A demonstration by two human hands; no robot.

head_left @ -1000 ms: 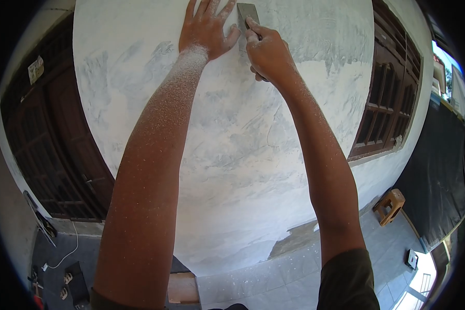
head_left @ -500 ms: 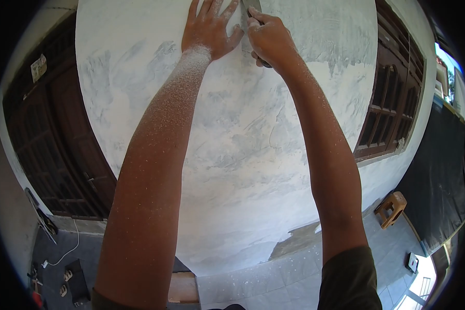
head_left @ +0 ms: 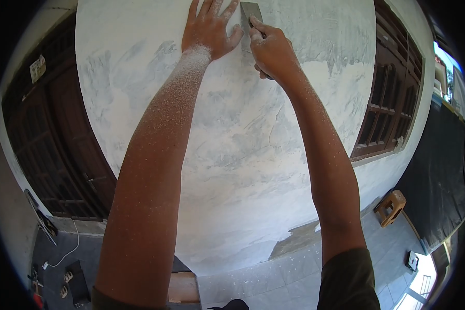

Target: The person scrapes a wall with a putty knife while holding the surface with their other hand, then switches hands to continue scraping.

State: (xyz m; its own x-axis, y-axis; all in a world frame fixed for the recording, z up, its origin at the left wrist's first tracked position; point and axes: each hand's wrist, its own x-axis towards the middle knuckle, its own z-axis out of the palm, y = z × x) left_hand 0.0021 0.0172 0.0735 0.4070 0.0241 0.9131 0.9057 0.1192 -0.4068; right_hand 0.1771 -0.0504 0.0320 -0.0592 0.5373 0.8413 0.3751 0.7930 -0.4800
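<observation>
My left hand (head_left: 210, 32) lies flat against the white wall (head_left: 232, 129), its fingers spread and pointing up; white dust coats the fingers and wrist. Just to its right, my right hand (head_left: 271, 49) is wrapped round the dark handle of a putty knife (head_left: 251, 11). The knife's flat metal blade points up and lies close to the wall, beside my left fingertips. Grey, patchy smears and rough plaster texture mark the wall around both hands. Most of the handle is hidden inside my right fist.
A dark wooden door (head_left: 62, 124) stands at the left and a wooden window (head_left: 390, 98) at the right. On the tiled floor are a brown stool (head_left: 390, 208), a white cable (head_left: 70, 250) and a pair of sandals (head_left: 66, 283). A black sheet (head_left: 436, 170) hangs at far right.
My right hand has moved slightly down with the putty knife, so more of the blade shows. My left hand stays in place on the wall.
</observation>
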